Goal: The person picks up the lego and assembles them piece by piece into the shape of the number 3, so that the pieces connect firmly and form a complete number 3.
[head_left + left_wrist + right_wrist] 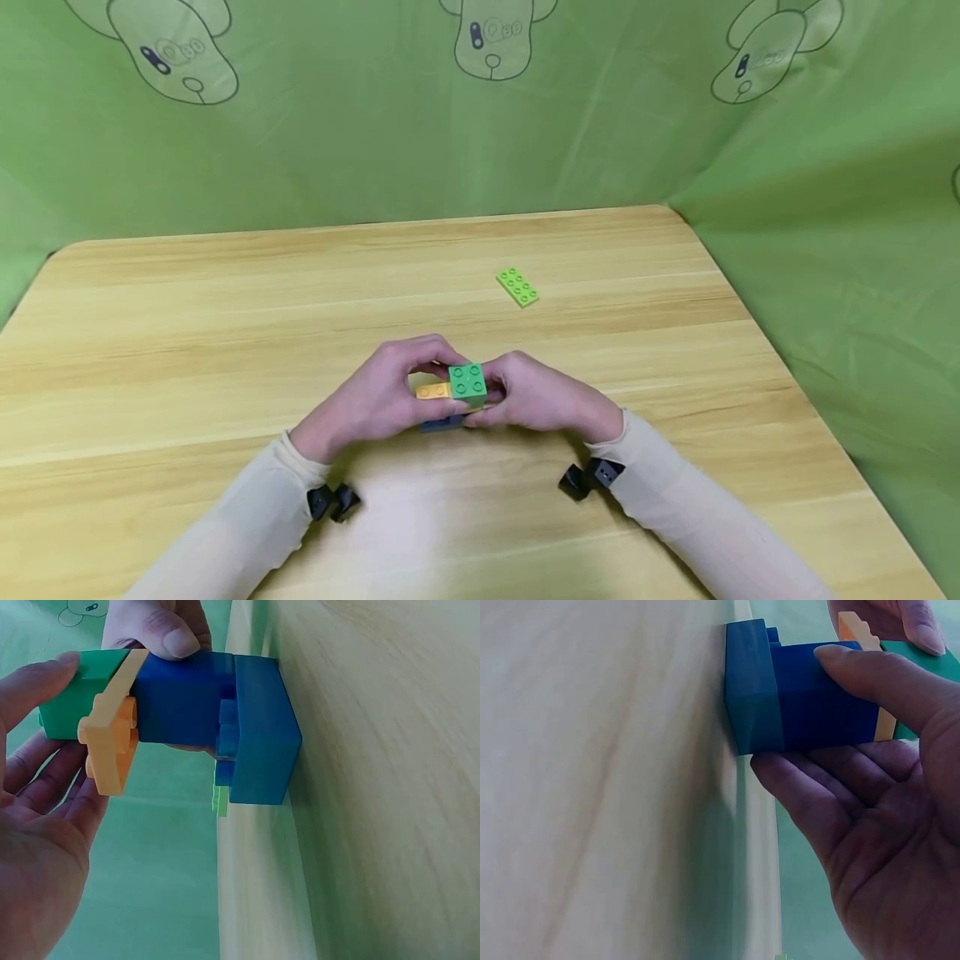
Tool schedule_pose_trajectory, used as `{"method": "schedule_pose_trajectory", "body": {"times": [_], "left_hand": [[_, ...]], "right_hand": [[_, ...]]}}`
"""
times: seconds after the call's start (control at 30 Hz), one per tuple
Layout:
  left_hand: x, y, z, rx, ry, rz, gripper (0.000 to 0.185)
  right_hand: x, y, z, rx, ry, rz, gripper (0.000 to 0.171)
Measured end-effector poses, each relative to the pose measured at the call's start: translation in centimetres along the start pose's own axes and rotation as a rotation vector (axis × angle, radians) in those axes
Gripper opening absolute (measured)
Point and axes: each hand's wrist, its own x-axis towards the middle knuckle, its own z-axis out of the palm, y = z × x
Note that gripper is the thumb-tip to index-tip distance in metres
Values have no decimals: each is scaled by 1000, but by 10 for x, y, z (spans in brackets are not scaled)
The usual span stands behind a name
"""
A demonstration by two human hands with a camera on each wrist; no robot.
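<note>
Left hand pinches the green block, right hand pinches the upper blue block: nearly hidden from the head view, plain as day from both wrists!

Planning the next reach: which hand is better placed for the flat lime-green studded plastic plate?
Probably the right hand, nearer the plate. It grips the dark-blue boxy plastic block, but the left hand, holding the green square plastic block above, might steady both.

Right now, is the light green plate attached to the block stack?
No, the light green plate lies on the table, apart from the block stack.
</note>
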Motion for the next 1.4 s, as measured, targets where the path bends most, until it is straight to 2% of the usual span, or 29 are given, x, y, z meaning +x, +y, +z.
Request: {"method": "schedule_pose_trajectory", "body": {"times": [0.27,0.77,0.93,1.1,1.4], "left_hand": [[-2,1,-1,44,19,-5,28],[-3,1,-4,83,-11,-66,26],[-3,0,-3,83,-9,-24,26],[-3,0,-3,129,6,33,27],[-3,3,-3,172,2,-16,29]], "right_hand": [[-1,-1,0,-7,-2,-11,20],[-1,-2,3,39,-1,1,20],[-2,-2,4,28,7,-5,20],[-2,-2,5,40,10,-15,21],[-6,-2,4,27,-3,-43,30]]}}
